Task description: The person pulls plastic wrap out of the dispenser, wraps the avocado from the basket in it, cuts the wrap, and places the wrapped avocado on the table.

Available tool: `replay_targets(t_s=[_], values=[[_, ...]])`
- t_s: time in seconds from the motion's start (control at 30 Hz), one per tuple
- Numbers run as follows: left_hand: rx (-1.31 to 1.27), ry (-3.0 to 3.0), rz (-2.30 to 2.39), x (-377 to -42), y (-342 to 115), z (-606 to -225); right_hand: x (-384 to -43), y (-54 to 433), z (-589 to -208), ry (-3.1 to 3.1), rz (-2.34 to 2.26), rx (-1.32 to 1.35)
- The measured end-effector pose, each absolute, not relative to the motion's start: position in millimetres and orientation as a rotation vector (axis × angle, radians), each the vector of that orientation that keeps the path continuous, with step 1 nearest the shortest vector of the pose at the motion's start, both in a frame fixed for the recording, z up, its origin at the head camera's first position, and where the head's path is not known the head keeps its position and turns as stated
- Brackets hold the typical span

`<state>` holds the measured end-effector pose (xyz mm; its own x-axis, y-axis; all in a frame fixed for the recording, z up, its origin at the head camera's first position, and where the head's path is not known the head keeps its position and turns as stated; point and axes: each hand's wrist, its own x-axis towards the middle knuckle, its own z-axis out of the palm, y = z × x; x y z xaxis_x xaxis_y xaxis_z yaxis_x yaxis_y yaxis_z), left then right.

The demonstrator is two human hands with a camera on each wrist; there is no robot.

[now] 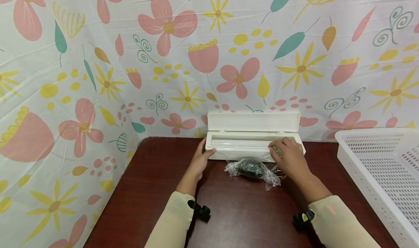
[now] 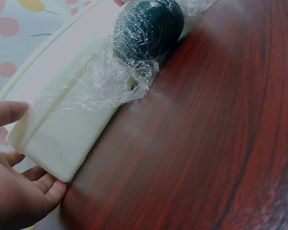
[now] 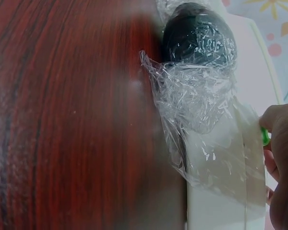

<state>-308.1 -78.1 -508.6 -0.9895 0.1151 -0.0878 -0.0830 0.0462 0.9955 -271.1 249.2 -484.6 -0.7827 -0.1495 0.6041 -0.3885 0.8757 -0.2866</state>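
A white cling film dispenser [image 1: 217,155] stands against the back wall with its lid [image 1: 253,122] raised and a roll of film [image 1: 234,143] inside. My left hand [image 1: 198,163] grips its left end, thumb at the front top edge and fingers round the side. Near the right end of the front edge, my right hand [image 1: 290,159] pinches a small green slider [image 3: 265,136], largely covered by the fingers. A dark, rounded object [image 1: 250,167] wrapped in crumpled cling film [image 3: 197,96] lies against the front of the dispenser. Clear film stretches from it up over the dispenser's front.
Everything stands on a dark red wood-grain table [image 1: 242,219]. At the right is a white perforated plastic basket [image 1: 348,150]. A flower-printed cloth [image 1: 209,77] hangs behind the table and along its left side.
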Motion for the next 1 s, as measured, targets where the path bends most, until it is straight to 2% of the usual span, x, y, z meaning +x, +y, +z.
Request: replay_targets(t_s=[1.0], values=[[0.029, 2.155, 2.075, -308.5, -78.3, -508.6, -268.4, 254.6, -482.0, -2.456, 0.539, 0.35]])
